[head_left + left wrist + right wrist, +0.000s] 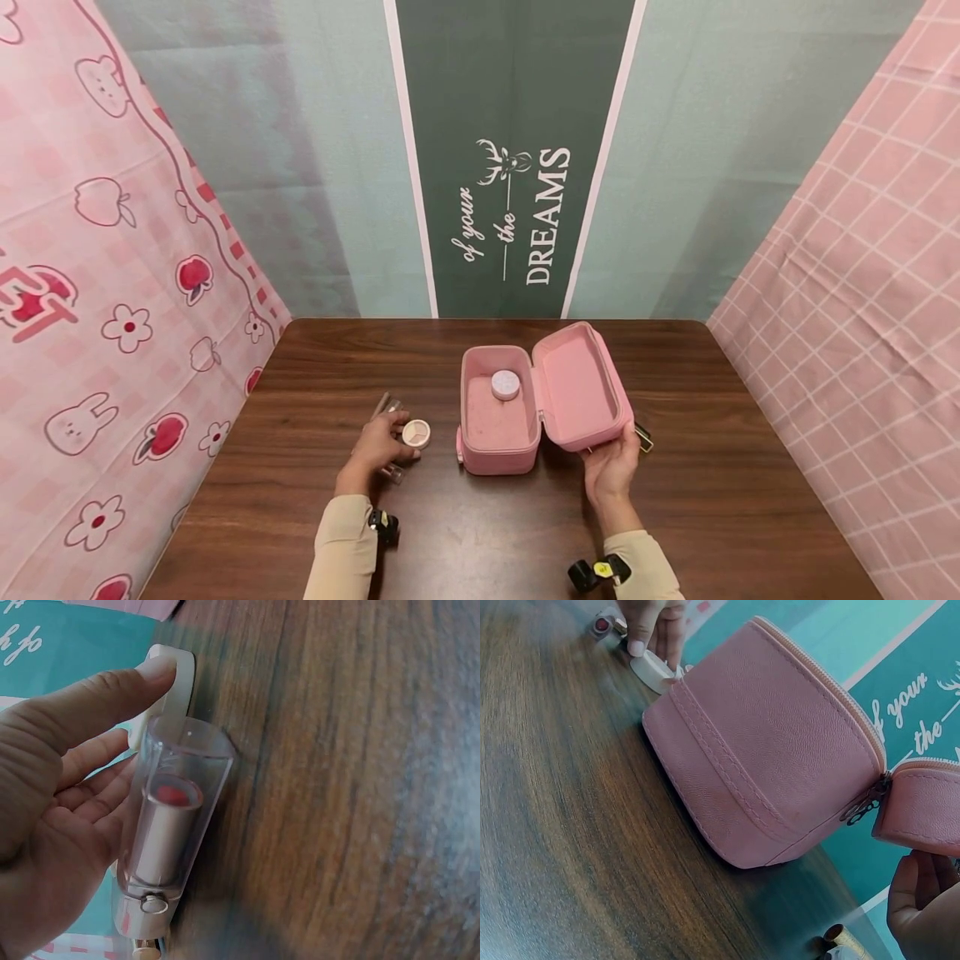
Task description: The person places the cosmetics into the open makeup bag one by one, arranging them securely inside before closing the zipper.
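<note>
My left hand [380, 443] pinches a round white makeup compact [416, 433] with a three-part pan, left of the pink cosmetic case. In the left wrist view, the thumb lies along the compact's edge, and a clear-capped lipstick [166, 836] with a red tip is beside the palm. The pink case [500, 463] stands unzipped with its lid [579, 385] swung out to the right. Inside it lies a round white container [505, 384]. My right hand [613, 468] supports the lid at its near right corner, fingers beneath the edge in the right wrist view.
Gold-and-black tubes [643, 437] lie just right of the lid, partly hidden. More slim tubes [386, 403] lie behind the left hand. The brown wooden table [292, 467] meets a green cloth backdrop [510, 83], with pink cloths on both sides.
</note>
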Demonstrator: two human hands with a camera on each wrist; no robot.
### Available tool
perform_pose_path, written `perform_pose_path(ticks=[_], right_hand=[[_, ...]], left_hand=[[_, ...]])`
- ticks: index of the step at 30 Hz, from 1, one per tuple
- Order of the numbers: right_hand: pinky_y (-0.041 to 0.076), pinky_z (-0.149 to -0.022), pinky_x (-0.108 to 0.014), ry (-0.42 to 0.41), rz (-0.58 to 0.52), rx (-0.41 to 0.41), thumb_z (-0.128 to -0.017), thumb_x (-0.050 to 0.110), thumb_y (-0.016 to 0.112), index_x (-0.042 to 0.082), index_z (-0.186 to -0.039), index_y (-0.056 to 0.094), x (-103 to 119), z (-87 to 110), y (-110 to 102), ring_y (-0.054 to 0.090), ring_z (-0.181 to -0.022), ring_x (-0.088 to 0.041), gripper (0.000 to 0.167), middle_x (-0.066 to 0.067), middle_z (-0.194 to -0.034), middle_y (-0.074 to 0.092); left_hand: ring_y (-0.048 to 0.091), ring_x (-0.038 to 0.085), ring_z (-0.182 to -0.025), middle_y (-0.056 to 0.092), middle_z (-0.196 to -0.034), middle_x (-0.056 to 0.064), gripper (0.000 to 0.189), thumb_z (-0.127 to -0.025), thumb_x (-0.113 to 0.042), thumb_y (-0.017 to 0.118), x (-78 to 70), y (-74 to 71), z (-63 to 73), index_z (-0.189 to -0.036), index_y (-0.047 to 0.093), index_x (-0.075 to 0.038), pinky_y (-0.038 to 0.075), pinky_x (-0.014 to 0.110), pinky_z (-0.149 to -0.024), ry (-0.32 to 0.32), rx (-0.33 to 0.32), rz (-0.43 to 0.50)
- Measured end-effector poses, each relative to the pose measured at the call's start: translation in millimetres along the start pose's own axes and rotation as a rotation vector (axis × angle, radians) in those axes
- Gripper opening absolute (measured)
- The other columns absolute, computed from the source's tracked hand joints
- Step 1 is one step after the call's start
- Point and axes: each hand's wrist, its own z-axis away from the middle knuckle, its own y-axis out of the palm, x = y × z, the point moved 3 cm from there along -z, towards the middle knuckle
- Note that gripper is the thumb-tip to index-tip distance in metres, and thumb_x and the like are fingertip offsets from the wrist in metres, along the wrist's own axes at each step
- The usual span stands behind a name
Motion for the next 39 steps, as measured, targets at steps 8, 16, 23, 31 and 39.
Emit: perform_pose_path(ticks=[8, 16, 23, 31, 39], right_hand=[[0.039, -0.08, -0.04, 0.024, -0.007, -0.032, -0.095, 0.052, 0.024, 0.024, -0.132, 0.037, 0, -0.4, 0, 0.046, -0.104, -0.019, 0.048, -0.006, -0.119, 0.042], [0.037, -0.081, -0.04, 0.035, -0.012, -0.04, -0.094, 0.052, 0.024, 0.024, -0.13, 0.038, 0, 0.2, 1, 0.047, -0.103, -0.018, 0.048, -0.005, -0.117, 0.043], [0.039, -0.079, -0.039, 0.023, -0.007, -0.032, -0.094, 0.053, 0.026, 0.023, -0.128, 0.04, 1, 0.5, 0, 0.048, -0.101, -0.018, 0.047, -0.006, -0.116, 0.044], [0.04, -0.074, -0.038, -0.039, -0.029, 0.068, -0.094, 0.049, 0.035, 0.019, -0.127, 0.041, -1, 0.5, -5, 0.05, -0.096, -0.018, 0.045, -0.006, -0.113, 0.045], [0.039, -0.075, -0.036, 0.034, 0.022, -0.052, -0.095, 0.052, 0.027, 0.02, -0.124, 0.042, 2, 2.4, -1, 0.049, -0.093, -0.017, 0.046, -0.005, -0.111, 0.044]], left_hand=[[0.063, 0.025, -0.083, 0.066, -0.089, 0.014, 0.068, -0.052, -0.001, 0.088, -3.4, 0.7, -1.5, -0.111, 0.058, 0.01, 0.048, 0.036, -0.072, 0.026, -0.012, -0.073], [0.062, 0.018, -0.073, 0.066, -0.08, 0.007, 0.053, -0.051, -0.002, 0.089, 0.8, 3.3, -4.8, -0.098, 0.064, 0.005, 0.046, 0.032, -0.066, 0.03, -0.042, -0.085], [0.06, 0.017, -0.07, 0.065, -0.076, 0.005, 0.046, -0.054, -0.003, 0.088, -2.2, 3.6, -1.9, -0.094, 0.064, 0.002, 0.046, 0.032, -0.063, 0.037, -0.069, -0.074], [0.06, 0.019, -0.07, 0.063, -0.08, 0.007, 0.047, -0.06, 0.002, 0.083, -5.5, -0.2, 3.8, -0.102, 0.062, 0.006, 0.048, 0.028, -0.061, 0.073, -0.036, 0.07], [0.059, 0.021, -0.074, 0.063, -0.084, 0.012, 0.046, -0.067, 0.008, 0.075, -2.1, -3.3, 7.2, -0.11, 0.058, 0.011, 0.047, 0.025, -0.061, 0.076, 0.093, 0.258]])
